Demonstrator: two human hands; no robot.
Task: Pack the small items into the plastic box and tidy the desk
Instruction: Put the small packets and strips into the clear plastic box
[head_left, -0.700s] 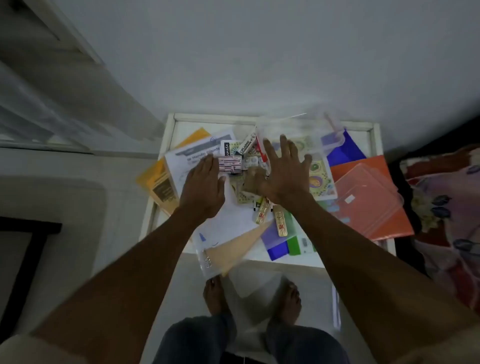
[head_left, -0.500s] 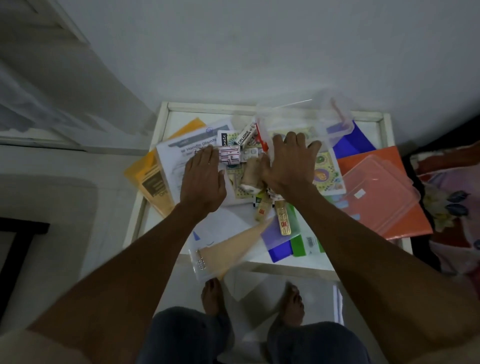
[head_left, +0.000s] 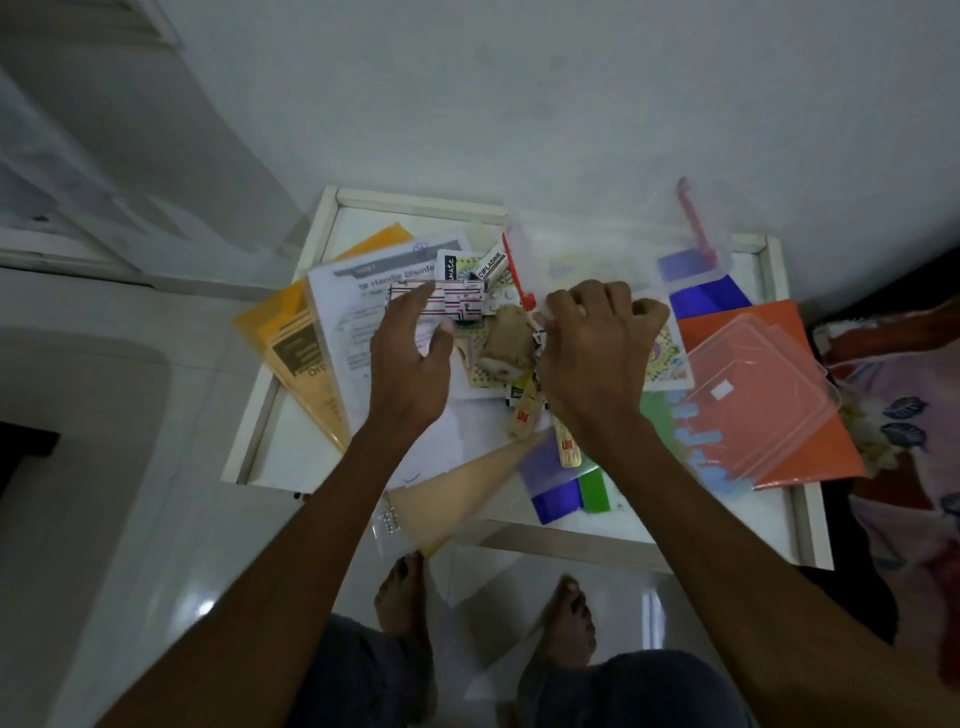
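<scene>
A clear plastic box (head_left: 618, 249) with red clips stands at the back of the small white table (head_left: 291, 374). In front of it lies a heap of small items: white medicine cartons (head_left: 493, 267), blister strips (head_left: 524, 415) and a beige bandage roll (head_left: 501, 345). My left hand (head_left: 410, 358) holds a striped white carton (head_left: 441, 301) between thumb and fingers, lifted slightly off the papers. My right hand (head_left: 597, 348) is curled over the heap beside the box's near left corner; what its fingers grip is hidden.
The box's clear lid (head_left: 758, 395) lies on an orange folder (head_left: 810, 452) at the right. Papers, a yellow folder (head_left: 306, 343) and blue and green sheets (head_left: 566, 493) cover the table. A beige envelope (head_left: 447, 493) overhangs the front edge. My bare feet (head_left: 405, 597) stand below. Patterned fabric (head_left: 914, 431) lies right.
Both hands were flat over the heap. Now my left hand has picked up the striped carton, and my right hand's fingers have curled closed over the items by the box.
</scene>
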